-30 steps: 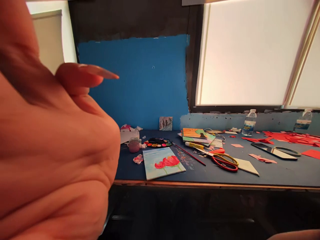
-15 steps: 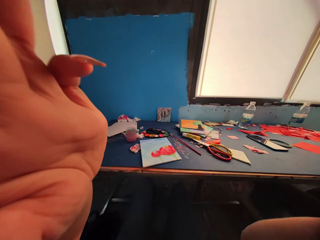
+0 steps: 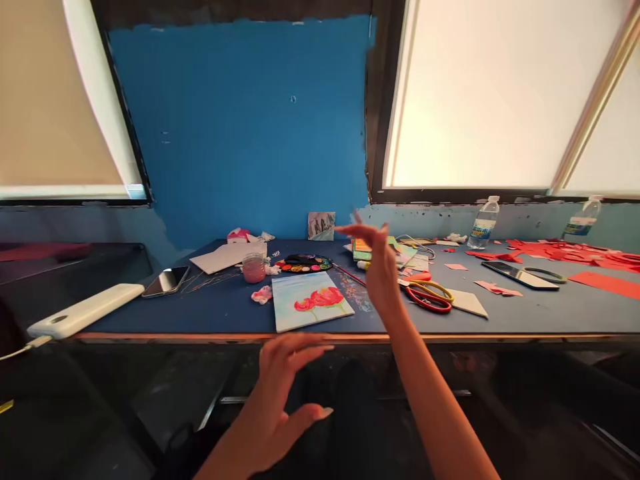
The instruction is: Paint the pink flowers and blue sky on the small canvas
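Observation:
My left hand (image 3: 286, 390) hangs in front of the table's edge with nothing in it, thumb and fingers apart. Raised over the table, my right hand (image 3: 381, 270) is also bare, its fingers stretched out and partly blurred. Between and beyond them lies a small canvas (image 3: 311, 301) painted with red flowers on pale blue. Behind it are a paint palette (image 3: 304, 264) and a jar of pinkish water (image 3: 254, 268). A crumpled tissue (image 3: 262, 295) rests left of the canvas. Part of a thin red paintbrush (image 3: 349, 273) shows near my right hand, which hides some of it.
Scissors (image 3: 429, 295) and a pale card (image 3: 469, 303) lie right of my right forearm. Farther right are a phone (image 3: 520, 275), red paper scraps (image 3: 565, 253) and a water bottle (image 3: 484, 223). A white power bank (image 3: 86, 311) and another phone (image 3: 167, 281) sit on the left.
The large hand close to the camera on the left is gone from there. Both my hands now show in the middle, lower and farther forward. The view has shifted slightly left.

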{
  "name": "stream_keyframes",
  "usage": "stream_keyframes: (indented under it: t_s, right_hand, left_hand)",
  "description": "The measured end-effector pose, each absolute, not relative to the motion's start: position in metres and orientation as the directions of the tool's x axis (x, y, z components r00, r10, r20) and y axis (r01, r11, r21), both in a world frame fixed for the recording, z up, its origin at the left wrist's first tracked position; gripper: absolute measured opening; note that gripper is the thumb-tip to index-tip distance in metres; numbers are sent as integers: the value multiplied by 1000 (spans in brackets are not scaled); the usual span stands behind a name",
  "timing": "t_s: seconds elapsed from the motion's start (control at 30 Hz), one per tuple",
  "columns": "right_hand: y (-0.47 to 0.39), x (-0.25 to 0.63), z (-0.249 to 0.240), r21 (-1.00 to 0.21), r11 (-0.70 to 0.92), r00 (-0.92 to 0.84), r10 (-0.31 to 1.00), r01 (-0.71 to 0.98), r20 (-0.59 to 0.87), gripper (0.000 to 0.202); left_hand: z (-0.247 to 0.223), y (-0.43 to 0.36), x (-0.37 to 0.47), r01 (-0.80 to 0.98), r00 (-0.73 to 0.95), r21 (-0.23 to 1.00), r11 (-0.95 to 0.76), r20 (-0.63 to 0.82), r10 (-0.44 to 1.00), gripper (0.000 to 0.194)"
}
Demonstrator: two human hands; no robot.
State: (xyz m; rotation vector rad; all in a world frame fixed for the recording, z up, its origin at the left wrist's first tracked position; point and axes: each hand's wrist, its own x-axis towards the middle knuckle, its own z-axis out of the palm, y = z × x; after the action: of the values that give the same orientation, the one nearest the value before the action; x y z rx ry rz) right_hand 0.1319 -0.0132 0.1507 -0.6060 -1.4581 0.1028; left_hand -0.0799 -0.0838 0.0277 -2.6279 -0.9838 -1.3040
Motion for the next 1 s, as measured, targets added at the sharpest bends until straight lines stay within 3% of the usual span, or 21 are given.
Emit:
stream_keyframes:
  t_s: [0.13, 0.23, 0.33, 0.47, 0.67, 0.8, 0.9, 1.0]
  right_hand:
    - [37, 137, 111, -603, 715, 46, 631, 354, 774, 78]
    - [61, 142, 88, -668, 672, 104, 676, 321, 730, 64]
    - [67, 142, 67, -746, 540, 156, 760, 389, 631, 51]
    - [52, 135, 49, -721, 344, 152, 837, 602, 526, 46]
    - [41, 134, 46, -803, 340, 55, 907, 490, 418, 55]
    - [52, 141, 42, -836, 370, 95, 892, 405, 441, 57]
    - [59, 144, 37, -855, 380, 121, 887, 353, 445, 58]
    - [62, 145, 34, -859, 398, 112, 885, 324, 452, 60]
  left_hand:
    - [-10, -70, -85, 685, 261, 227, -692, 810, 525, 36]
    - [-16, -43, -94, 790, 98, 234, -567, 864, 493, 47]
    - [-15, -20, -96, 859, 12, 313, -405, 778, 628, 71]
    - [-9, -12, -86, 889, -16, 354, -291, 660, 751, 90]
    - [10, -15, -75, 910, 25, 353, -218, 478, 878, 99]
    - [42, -1, -109, 945, -38, 283, -165, 594, 804, 92]
    - [73, 21, -166, 976, -170, 217, 15, 720, 673, 84]
    - [86, 42, -222, 981, -189, 164, 100, 727, 661, 84]
